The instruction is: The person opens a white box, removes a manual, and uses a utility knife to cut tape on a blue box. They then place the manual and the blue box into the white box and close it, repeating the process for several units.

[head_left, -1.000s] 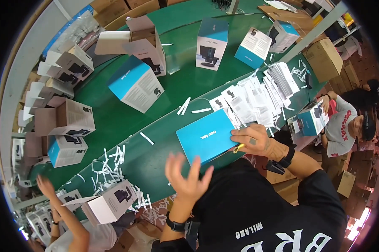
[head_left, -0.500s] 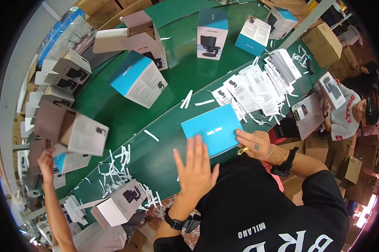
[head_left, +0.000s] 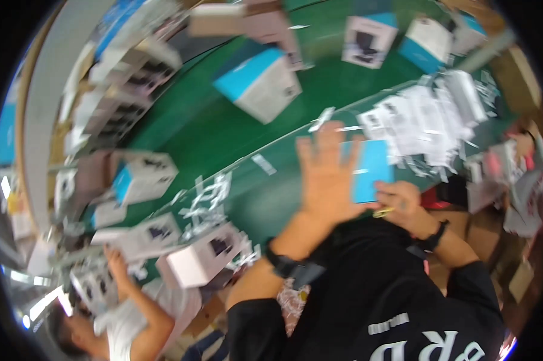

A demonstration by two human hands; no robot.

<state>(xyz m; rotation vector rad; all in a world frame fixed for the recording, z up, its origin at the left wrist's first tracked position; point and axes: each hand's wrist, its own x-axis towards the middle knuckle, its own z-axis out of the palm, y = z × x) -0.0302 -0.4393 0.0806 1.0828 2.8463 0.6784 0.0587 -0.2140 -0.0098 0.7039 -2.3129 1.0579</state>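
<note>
One flat blue box (head_left: 371,170) lies right of centre on the green desk (head_left: 223,138). The left hand (head_left: 328,174), fingers spread wide, covers its left edge; the right hand (head_left: 401,204) grips its lower edge. One blue-topped carton (head_left: 260,84) sits upper centre.

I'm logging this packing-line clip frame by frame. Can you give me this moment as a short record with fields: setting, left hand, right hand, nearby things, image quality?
setting: green conveyor belt crowded with cartons
left hand: left hand open, fingers spread, over the flat blue box; contact unclear
right hand: right hand at the blue box's near edge, seemingly gripping it, a small yellow item by its fingers
nearby things: pile of white leaflets beyond the box; blue-and-white carton farther up the belt; white paper strips to the left
others: another person's hand at lower left among cartons
image quality: motion-blurred
</note>
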